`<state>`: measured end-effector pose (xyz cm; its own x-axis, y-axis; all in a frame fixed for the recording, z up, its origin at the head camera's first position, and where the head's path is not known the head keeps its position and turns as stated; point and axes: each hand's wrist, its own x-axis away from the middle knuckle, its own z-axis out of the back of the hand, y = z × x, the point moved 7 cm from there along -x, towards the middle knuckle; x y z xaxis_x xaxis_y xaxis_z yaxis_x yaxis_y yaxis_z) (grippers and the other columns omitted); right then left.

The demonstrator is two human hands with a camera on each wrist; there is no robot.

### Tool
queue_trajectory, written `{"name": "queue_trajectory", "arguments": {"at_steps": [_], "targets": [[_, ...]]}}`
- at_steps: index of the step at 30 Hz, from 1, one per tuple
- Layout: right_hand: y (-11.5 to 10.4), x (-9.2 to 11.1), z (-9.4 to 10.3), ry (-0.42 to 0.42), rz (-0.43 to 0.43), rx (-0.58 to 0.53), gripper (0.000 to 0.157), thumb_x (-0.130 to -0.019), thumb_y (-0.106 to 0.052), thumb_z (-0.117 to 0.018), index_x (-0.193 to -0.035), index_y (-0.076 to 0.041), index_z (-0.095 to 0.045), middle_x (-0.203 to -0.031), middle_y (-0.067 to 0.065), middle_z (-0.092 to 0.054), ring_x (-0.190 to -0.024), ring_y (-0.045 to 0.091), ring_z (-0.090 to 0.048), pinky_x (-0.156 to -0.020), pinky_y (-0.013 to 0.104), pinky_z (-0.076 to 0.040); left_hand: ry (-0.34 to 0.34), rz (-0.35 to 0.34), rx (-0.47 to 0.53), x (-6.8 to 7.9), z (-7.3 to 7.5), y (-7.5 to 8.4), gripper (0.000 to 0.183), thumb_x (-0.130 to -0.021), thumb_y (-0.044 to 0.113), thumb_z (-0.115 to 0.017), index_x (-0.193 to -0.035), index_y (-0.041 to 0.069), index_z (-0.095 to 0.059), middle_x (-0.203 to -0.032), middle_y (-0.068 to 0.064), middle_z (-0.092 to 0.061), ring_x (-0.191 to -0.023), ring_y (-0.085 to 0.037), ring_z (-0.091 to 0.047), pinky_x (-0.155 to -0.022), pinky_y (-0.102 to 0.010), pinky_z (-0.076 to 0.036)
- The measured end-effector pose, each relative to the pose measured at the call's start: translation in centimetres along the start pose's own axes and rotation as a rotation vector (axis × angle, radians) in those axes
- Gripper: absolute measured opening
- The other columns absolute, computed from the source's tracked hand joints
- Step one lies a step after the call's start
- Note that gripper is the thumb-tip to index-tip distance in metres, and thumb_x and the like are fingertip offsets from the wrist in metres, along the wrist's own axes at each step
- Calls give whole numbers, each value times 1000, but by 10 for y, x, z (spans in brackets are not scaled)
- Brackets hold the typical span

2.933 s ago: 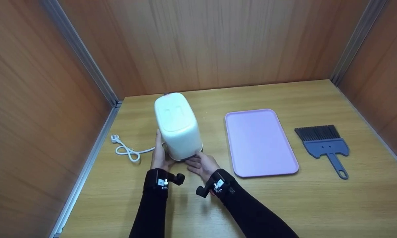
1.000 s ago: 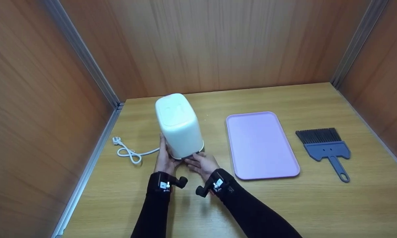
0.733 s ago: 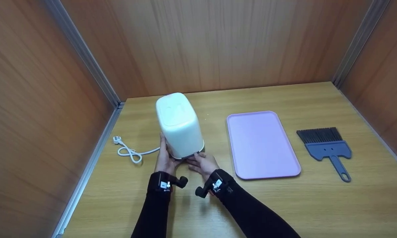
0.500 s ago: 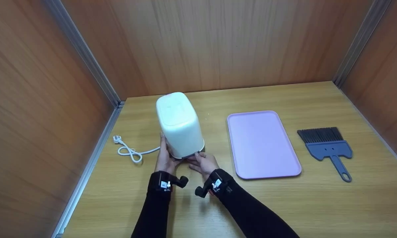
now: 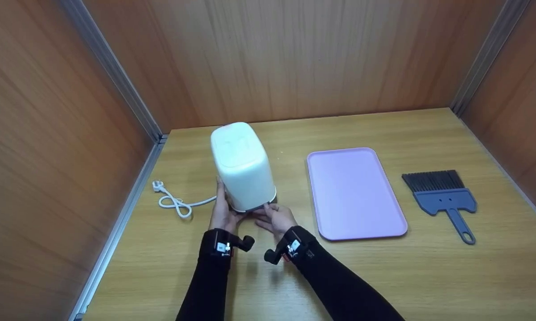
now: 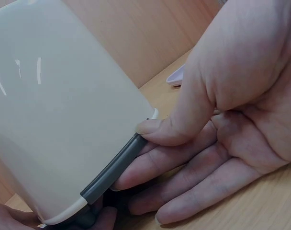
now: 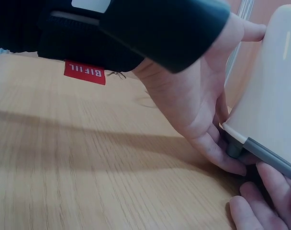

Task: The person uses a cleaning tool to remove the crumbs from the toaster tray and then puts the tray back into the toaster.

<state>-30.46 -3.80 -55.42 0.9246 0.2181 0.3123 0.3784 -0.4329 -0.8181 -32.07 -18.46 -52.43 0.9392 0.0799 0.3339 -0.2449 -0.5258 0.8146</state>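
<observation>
A white toaster [image 5: 245, 169] with a smooth rounded top stands left of centre, its narrow end towards me. Along the bottom edge of that end runs a dark grey strip [image 6: 109, 172]. My left hand [image 5: 223, 214] holds the toaster's lower left corner, some fingers under the base, the rest along the side. With thumb above and index finger below, my right hand [image 5: 280, 219] pinches the right end of the strip; its other fingers lie extended close over the table. The toaster's far side is hidden.
A white cord [image 5: 174, 203] with a loop and a plug [image 5: 158, 186] lies left of the toaster. To the right are a shallow lilac tray [image 5: 356, 194] and a blue brush [image 5: 442, 200] with dark bristles. Wooden panels [image 5: 294, 58] enclose the table [image 5: 428, 276].
Since the oldest frame, my left hand has shifted slightly right, its fingers further under the base. My right thumb has come onto the grey strip. The toaster has turned only a little.
</observation>
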Motion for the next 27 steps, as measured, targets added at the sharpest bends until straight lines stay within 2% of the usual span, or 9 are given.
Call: {"name": "queue_trajectory", "arguments": {"at_steps": [7, 15, 19, 27], "targets": [[1, -1, 2, 9, -7, -8, 15, -115, -8, -44, -107, 2, -53, -120, 26, -72, -128, 43, -64, -107, 50, -56, 0, 9, 12, 0, -1, -1, 82, -102, 77, -43, -163, 23, -44, -167, -15, -41, -155, -37, -34, -126, -64, -25], [1, -3, 2, -4, -1, 11, 14, -115, -7, -42, -110, 2, -51, -120, 26, -71, -125, 43, -66, -106, 51, -57, 41, 15, -2, 0, 2, -3, 87, -99, 78, -49, -163, 19, -44, -167, -20, -36, -153, -43, -35, -125, -64, -28], [1, -5, 4, -3, 6, 9, 14, -115, -6, -41, -108, 1, -50, -119, 25, -70, -124, 43, -66, -105, 51, -57, 33, 8, 0, -1, 0, -3, 87, -99, 78, -49, -164, 21, -42, -169, -19, -34, -154, -43, -34, -125, -64, -29], [2, -5, 4, -26, 21, 6, 14, -115, -7, -42, -107, 0, -50, -113, 21, -70, -125, 45, -65, -107, 53, -55, 7, -14, 2, 0, 0, -1, 83, -100, 78, -47, -161, 23, -47, -165, -14, -44, -153, -38, -37, -124, -64, -30]]}}
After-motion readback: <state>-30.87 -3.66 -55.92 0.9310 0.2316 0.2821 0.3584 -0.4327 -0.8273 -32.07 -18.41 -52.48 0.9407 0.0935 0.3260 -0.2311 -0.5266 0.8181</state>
